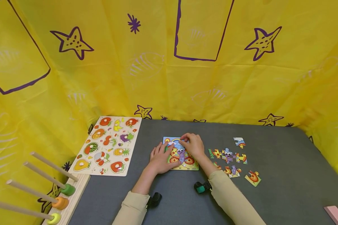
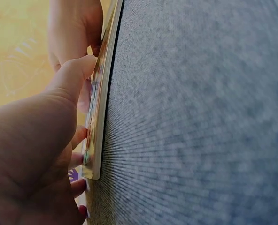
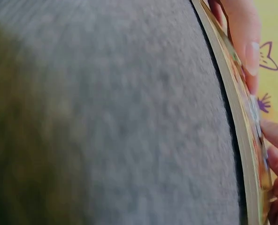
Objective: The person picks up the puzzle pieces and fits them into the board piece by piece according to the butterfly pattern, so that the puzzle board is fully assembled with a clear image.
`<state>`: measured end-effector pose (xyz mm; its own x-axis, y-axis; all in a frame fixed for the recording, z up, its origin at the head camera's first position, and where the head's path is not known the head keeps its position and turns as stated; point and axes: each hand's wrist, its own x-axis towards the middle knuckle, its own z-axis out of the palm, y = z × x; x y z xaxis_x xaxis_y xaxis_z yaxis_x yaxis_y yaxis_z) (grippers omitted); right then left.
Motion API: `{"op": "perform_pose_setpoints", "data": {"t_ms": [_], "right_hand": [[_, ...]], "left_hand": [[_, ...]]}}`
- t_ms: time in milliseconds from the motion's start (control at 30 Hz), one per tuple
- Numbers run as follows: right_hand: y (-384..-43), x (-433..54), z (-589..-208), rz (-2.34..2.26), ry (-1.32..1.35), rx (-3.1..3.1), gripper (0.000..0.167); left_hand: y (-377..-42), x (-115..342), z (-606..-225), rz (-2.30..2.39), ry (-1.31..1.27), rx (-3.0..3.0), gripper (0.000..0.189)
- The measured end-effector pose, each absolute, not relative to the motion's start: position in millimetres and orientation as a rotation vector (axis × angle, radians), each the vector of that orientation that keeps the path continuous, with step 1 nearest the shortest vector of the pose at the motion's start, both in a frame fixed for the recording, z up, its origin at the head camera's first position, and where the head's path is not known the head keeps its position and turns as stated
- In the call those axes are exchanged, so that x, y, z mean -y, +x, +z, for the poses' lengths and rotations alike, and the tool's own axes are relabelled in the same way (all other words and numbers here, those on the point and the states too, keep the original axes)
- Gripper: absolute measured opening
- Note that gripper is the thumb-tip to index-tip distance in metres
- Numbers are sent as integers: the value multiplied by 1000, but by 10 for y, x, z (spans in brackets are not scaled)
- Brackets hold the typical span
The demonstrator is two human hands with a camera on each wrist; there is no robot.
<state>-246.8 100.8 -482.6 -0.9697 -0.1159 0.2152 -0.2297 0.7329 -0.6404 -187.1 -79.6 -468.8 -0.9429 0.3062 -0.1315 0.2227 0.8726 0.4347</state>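
Note:
A butterfly jigsaw board (image 1: 191,167) lies flat on the table, with a sun and clouds along its top. My left hand (image 1: 161,158) rests on its left side, fingers spread, thumb reaching across the lower middle. At the upper edge my right hand (image 1: 193,145) has curled fingers, thumb and index together at a blue-and-white puzzle piece (image 3: 254,110) on the board; its outline is mostly hidden by the fingers. Right of the board lie loose puzzle pieces, among them a cloud-and-rainbow piece (image 1: 239,142), a purple butterfly-face piece (image 1: 227,155) and an orange wing piece (image 1: 253,178).
A fruit peg board (image 1: 107,147) lies at the left. In front of it stands a wooden base (image 1: 81,184) with upright dowels and green, orange and yellow rings. A pink block (image 1: 336,215) sits at the right edge. Yellow cloth (image 1: 169,87) hangs behind the grey table (image 1: 284,162).

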Motion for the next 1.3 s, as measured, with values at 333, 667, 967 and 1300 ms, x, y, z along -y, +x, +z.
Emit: {"op": "perform_pose_setpoints", "data": {"t_ms": [333, 667, 967, 1300], "right_hand": [[-2452, -1221, -4729, 1190, 619, 2854, 34], [-2483, -1214, -4772, 1211, 640, 2809, 34], [-2492, -1195, -4760, 1244, 510, 2841, 34], [-2460, -1218, -4732, 1212, 516, 2838, 34]], "left_hand": [[-1874, 777, -4707, 687, 457, -2883, 82], [-1917, 763, -4707, 813, 695, -2836, 81], [-1909, 707, -4637, 748, 730, -2868, 73], [-1913, 568, -4653, 519, 517, -2910, 73]]}}
